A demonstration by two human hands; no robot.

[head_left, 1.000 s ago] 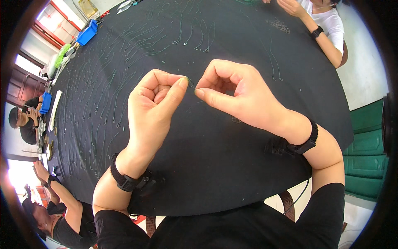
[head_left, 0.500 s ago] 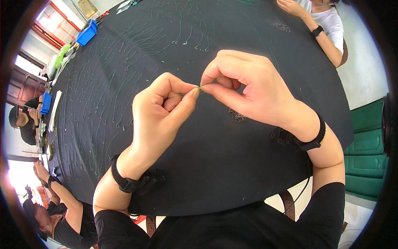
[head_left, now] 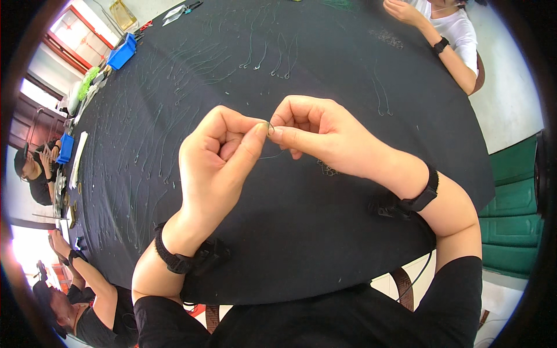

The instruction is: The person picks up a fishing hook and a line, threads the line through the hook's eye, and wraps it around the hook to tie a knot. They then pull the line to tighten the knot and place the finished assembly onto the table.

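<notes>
Over the black table, my left hand (head_left: 217, 153) pinches a small dark fishhook (head_left: 270, 125) between thumb and forefinger. Its thin curve shows at the fingertips. My right hand (head_left: 325, 136) is closed in a pinch against the same spot, thumb and forefinger at the hook, the other fingers curled. A fine green line (head_left: 271, 156) hangs below the fingertips; which fingers grip it is hidden. Just beyond my right palm lies a pile of loose hooks (head_left: 329, 168), partly covered by the hand.
Many hooks on green lines (head_left: 159, 145) lie in rows across the left of the black tablecloth (head_left: 301, 232). Two more lined hooks (head_left: 383, 111) rest at the right. A blue bin (head_left: 122, 52) stands at the far left edge. Co-workers sit at the left and far right.
Both hands have shifted slightly left, and my right hand has dropped lower with its fingers turned. The hook's curve now shows between the fingertips. Two lined hooks at the right are uncovered.
</notes>
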